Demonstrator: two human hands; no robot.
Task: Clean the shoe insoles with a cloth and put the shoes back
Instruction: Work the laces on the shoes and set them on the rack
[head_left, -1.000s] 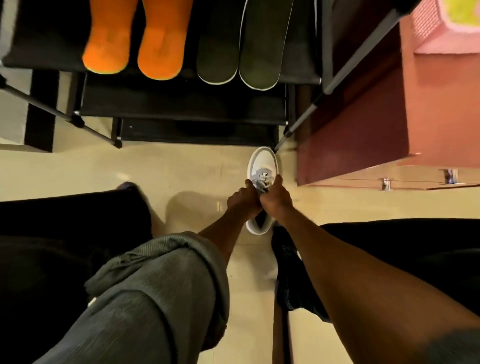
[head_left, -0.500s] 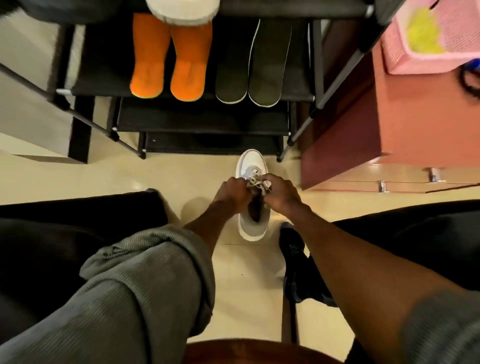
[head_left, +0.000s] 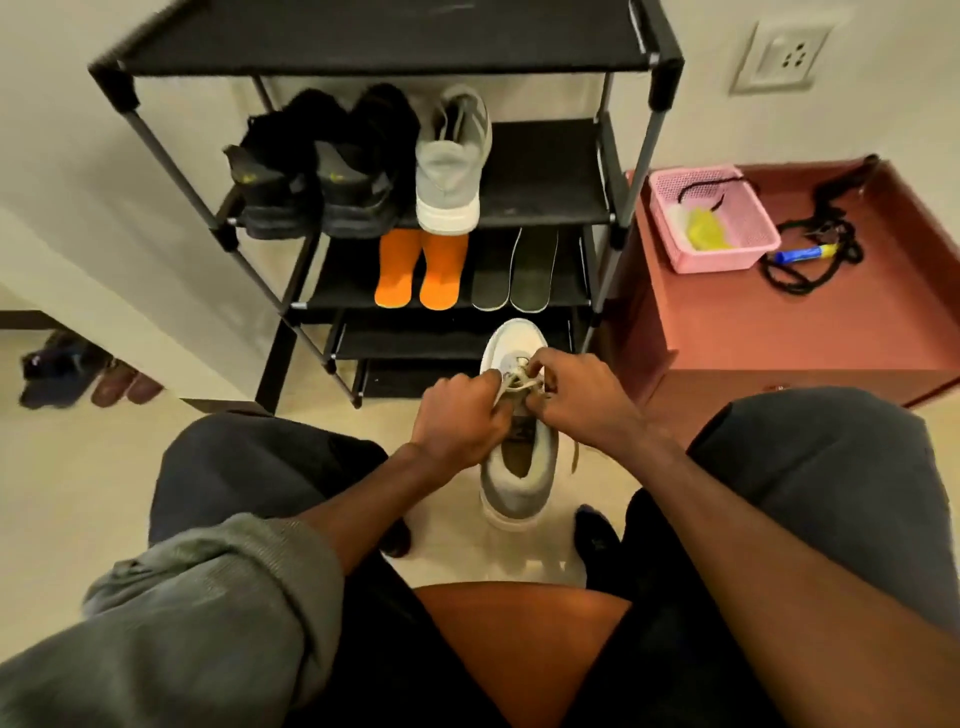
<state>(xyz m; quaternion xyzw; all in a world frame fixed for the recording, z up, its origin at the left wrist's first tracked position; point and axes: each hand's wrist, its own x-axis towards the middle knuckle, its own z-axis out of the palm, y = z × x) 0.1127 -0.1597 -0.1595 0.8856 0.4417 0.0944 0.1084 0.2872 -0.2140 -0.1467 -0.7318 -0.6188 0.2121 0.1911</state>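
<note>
Grey shoe (head_left: 519, 470) on the floor before the rack (head_left: 628, 57): my left hand (head_left: 460, 421) and right hand (head_left: 579, 397) pinch its laces (head_left: 517, 383), fingers curled.

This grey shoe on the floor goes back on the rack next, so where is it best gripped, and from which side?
Probably the heel collar of the grey shoe, taken from above on the person's side. The shoe stands upright with its toe toward the rack and its mouth open upward, so fingers could hook inside. Both the left hand and right hand pinch the laces now.
</note>
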